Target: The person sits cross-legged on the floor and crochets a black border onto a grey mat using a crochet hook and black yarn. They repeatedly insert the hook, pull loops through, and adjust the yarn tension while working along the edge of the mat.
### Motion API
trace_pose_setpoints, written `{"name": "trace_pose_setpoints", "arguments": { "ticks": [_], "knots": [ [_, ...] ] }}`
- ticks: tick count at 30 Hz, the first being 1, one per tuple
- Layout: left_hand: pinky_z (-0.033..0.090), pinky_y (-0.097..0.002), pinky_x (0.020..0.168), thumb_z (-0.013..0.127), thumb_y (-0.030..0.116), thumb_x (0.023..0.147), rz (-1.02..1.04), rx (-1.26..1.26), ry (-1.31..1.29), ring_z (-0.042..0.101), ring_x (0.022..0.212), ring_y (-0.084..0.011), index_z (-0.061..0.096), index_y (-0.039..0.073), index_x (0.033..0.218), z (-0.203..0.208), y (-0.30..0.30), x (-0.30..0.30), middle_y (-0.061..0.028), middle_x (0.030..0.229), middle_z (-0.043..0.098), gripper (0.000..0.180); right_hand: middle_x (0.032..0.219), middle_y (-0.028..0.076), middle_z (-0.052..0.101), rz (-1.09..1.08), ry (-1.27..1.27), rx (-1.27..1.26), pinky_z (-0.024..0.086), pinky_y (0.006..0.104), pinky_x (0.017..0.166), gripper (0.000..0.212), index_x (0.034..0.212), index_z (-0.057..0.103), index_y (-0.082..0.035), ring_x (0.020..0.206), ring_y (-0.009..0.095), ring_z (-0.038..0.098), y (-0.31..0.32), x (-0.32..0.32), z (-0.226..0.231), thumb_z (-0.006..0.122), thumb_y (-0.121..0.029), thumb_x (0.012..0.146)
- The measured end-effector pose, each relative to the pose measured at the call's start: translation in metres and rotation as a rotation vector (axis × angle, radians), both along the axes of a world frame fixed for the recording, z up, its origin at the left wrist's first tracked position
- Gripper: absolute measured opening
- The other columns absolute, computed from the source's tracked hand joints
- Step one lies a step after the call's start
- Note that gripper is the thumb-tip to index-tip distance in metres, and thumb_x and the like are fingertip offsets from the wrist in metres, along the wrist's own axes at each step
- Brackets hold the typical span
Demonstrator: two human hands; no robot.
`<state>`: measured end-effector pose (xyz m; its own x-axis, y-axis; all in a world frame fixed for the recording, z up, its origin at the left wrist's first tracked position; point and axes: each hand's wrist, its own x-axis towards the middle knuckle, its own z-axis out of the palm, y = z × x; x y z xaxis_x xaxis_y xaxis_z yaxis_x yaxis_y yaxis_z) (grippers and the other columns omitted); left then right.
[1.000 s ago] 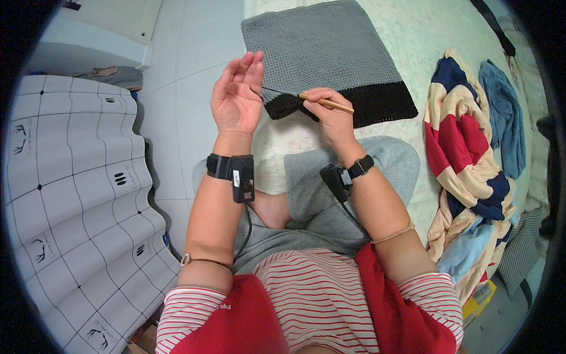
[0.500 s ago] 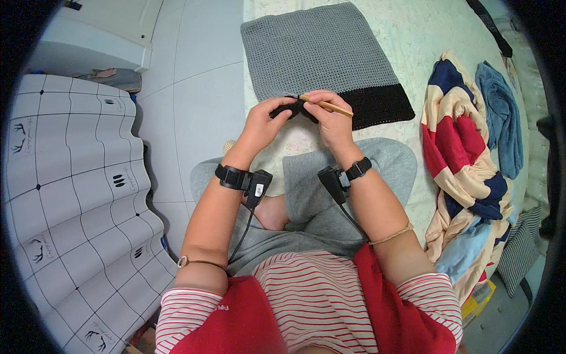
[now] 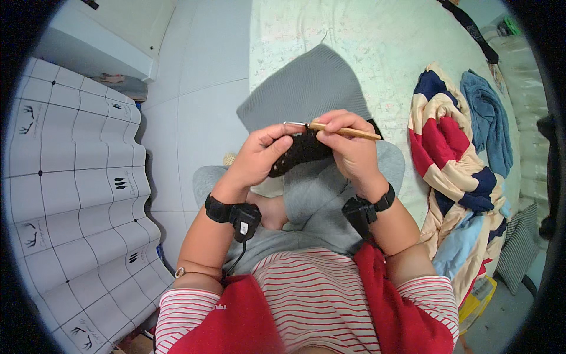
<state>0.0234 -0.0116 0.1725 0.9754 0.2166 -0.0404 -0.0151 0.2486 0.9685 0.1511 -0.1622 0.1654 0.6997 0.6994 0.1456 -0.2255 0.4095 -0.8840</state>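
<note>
In my right hand [image 3: 354, 150], closed in a pinch, is a crochet hook [image 3: 362, 134] with a wooden handle and a thin metal shaft pointing left. The tip of the hook lies by the fingers of my left hand [image 3: 259, 156]. These fingers are pinched on the upper edge of the black part of a crocheted piece [image 3: 309, 150]. That black part hangs down between my hands over my lap. Its grey part [image 3: 306, 85] spreads beyond my hands on the bed, with a pointed far corner. Black yarn loops round the hook's shaft; the exact stitch is too small to tell.
A pale patterned bed sheet [image 3: 389, 47] covers the bed. To the right lie a crumpled cream, red and navy cloth [image 3: 448, 141] and a blue cloth [image 3: 489, 130]. A white checked cloth cover [image 3: 82, 189] stands left beyond the tiled floor [image 3: 194, 118].
Both hands have come nearer to my body, lifting the black edge with them. The crocheted piece has been pulled closer and turned, its grey part now folded to a point. The hook's metal shaft now shows.
</note>
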Motion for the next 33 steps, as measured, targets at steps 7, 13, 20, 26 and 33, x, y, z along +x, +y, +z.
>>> {"name": "trace_pose_setpoints", "arguments": {
  "ticks": [7, 13, 20, 26, 33],
  "knots": [
    [0.043, -0.0276, 0.093, 0.056, 0.011, 0.092, -0.132, -0.125, -0.070, 0.052, 0.109, -0.0130, 0.052, -0.003, 0.126, 0.057, -0.036, -0.063, -0.0082, 0.124, 0.056, 0.037, 0.097, 0.013, 0.062, 0.163, 0.037, 0.213, 0.051, 0.0348, 0.086, 0.019, 0.083, 0.060, -0.002, 0.094, 0.025, 0.063, -0.040, -0.047, 0.049, 0.063, 0.014, 0.074],
    [0.039, -0.0289, 0.097, 0.062, 0.005, 0.085, 0.078, 0.269, -0.062, 0.049, 0.112, -0.0141, 0.046, -0.001, 0.132, 0.030, -0.052, -0.070, -0.0107, 0.130, 0.053, 0.050, 0.099, 0.013, 0.061, 0.195, 0.309, 0.180, 0.050, 0.0341, 0.087, 0.018, 0.089, 0.059, -0.001, 0.098, 0.024, 0.062, -0.035, -0.069, 0.022, 0.062, 0.012, 0.078],
    [0.042, -0.0254, 0.092, 0.061, -0.002, 0.083, 0.021, -0.143, -0.198, 0.053, 0.104, -0.0112, 0.037, -0.001, 0.139, 0.005, -0.050, -0.060, -0.0080, 0.116, 0.056, 0.062, 0.100, 0.012, 0.062, 0.095, 0.450, 0.099, 0.051, 0.0308, 0.082, 0.026, 0.102, 0.054, -0.002, 0.093, 0.020, 0.061, -0.042, -0.071, 0.008, 0.064, 0.007, 0.079],
    [0.042, -0.0216, 0.087, 0.063, -0.002, 0.083, 0.042, -0.058, -0.134, 0.054, 0.097, -0.0087, 0.035, -0.001, 0.140, 0.004, -0.051, -0.060, 0.0005, 0.092, 0.056, 0.063, 0.097, 0.012, 0.062, 0.037, 0.450, 0.138, 0.051, 0.0292, 0.077, 0.023, 0.104, 0.054, -0.001, 0.086, 0.018, 0.061, -0.043, -0.074, 0.003, 0.063, 0.003, 0.083],
    [0.041, -0.0198, 0.082, 0.068, -0.001, 0.080, 0.142, -0.180, -0.130, 0.052, 0.087, -0.0053, 0.037, 0.000, 0.139, 0.003, -0.057, -0.056, 0.0030, 0.086, 0.053, 0.066, 0.093, 0.011, 0.063, 0.077, 0.395, 0.055, 0.050, 0.0261, 0.066, 0.019, 0.104, 0.056, -0.002, 0.076, 0.016, 0.059, -0.041, -0.073, 0.002, 0.062, -0.002, 0.086]
  ]
}}
